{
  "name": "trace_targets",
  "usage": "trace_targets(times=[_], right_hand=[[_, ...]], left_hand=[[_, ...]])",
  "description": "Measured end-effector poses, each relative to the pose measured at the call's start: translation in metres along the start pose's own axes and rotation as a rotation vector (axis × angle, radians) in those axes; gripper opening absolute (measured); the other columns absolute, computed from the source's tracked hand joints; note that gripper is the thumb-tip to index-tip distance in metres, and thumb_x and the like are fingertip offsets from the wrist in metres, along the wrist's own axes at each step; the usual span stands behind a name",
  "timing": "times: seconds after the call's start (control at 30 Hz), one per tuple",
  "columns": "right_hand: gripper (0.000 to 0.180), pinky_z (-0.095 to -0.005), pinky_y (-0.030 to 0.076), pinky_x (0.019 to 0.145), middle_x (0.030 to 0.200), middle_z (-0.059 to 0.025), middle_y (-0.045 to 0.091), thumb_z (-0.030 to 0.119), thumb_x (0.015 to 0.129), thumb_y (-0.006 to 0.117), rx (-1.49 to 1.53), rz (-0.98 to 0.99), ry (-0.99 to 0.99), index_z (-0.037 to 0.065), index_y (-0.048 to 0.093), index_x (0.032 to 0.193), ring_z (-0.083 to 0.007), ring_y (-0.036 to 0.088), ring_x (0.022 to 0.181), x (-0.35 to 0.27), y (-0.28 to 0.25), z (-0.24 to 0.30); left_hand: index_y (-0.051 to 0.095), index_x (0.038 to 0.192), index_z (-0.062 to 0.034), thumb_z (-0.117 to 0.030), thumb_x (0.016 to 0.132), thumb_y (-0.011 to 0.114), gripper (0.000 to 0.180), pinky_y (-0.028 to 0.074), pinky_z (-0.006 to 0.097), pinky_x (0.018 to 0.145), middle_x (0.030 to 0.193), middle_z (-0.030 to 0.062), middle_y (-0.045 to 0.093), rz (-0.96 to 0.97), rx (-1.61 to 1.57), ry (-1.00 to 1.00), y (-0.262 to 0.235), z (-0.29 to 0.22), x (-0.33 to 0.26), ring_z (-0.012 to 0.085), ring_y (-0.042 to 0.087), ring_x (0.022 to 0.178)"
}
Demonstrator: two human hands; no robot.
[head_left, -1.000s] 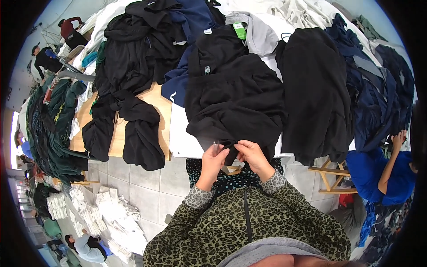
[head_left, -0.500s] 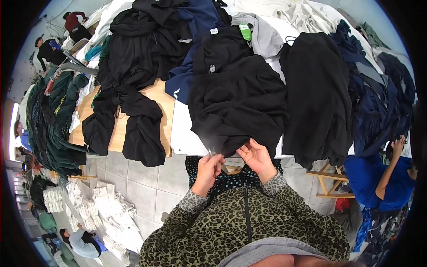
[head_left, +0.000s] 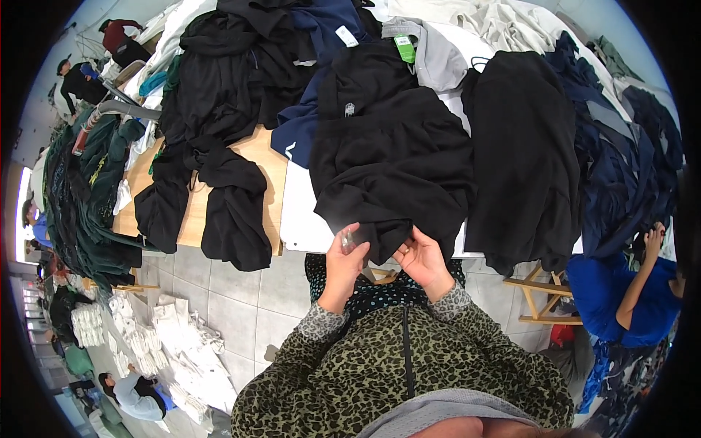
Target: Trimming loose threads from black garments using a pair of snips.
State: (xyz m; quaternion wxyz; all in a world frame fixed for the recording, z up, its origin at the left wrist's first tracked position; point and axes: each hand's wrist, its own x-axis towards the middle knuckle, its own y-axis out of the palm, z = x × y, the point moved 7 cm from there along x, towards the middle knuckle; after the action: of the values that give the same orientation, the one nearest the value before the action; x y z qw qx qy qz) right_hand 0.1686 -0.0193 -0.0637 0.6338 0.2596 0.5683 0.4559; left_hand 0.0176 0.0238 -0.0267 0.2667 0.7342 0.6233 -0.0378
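A black garment (head_left: 394, 157) lies spread on the white table in front of me, its near end hanging at the edge. My right hand (head_left: 423, 261) pinches this lower edge between thumb and fingers. At the left of the same edge, my left hand (head_left: 346, 261) is closed around a small shiny metal tool (head_left: 348, 235) that looks like thread snips. Its blades are blurred, and part of it is hidden in the fingers. A green tag (head_left: 404, 50) and a white tag (head_left: 346, 36) lie by the garment's far end.
Another black garment (head_left: 522, 160) lies to the right, beside navy clothes (head_left: 621, 168). Black clothes (head_left: 226, 95) are heaped at the left above a wooden board (head_left: 274, 175). A co-worker in blue (head_left: 621, 296) sits at the right, near a wooden stool (head_left: 540, 299). White bundles (head_left: 193, 350) lie on the floor.
My left hand has risen slightly and turned, so more of the metal tool shows. The garment's near edge has been folded up a little between my hands. The white tag has shifted.
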Motion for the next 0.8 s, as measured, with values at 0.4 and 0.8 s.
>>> trace_targets(times=[0.4, 0.8], right_hand=[[0.035, -0.0418, 0.047, 0.092, 0.102, -0.0140, 0.055, 0.023, 0.092, 0.057, -0.073, -0.281, 0.372, -0.002, 0.049, 0.114, -0.0282, 0.055, 0.103, -0.028, -0.022, -0.053], [0.028, -0.0421, 0.043, 0.095, 0.099, -0.0068, 0.063, 0.030, 0.095, 0.049, 0.055, -0.165, 0.062, 0.003, 0.055, 0.102, -0.0226, 0.060, 0.097, -0.018, 0.004, 0.006]], left_hand=[[0.061, 0.107, 0.0012, -0.006, 0.086, 0.063, 0.022, 0.027, 0.017, 0.040, 0.066, -0.0054, 0.051, 0.010, -0.060, -0.064, 0.000, 0.013, -0.006, 0.0007, 0.038, 0.047], [0.064, 0.108, -0.0002, -0.009, 0.086, 0.061, 0.024, 0.036, 0.016, 0.049, 0.077, -0.0013, 0.064, 0.118, 0.378, -0.085, -0.017, 0.016, -0.008, 0.0009, 0.046, 0.056]])
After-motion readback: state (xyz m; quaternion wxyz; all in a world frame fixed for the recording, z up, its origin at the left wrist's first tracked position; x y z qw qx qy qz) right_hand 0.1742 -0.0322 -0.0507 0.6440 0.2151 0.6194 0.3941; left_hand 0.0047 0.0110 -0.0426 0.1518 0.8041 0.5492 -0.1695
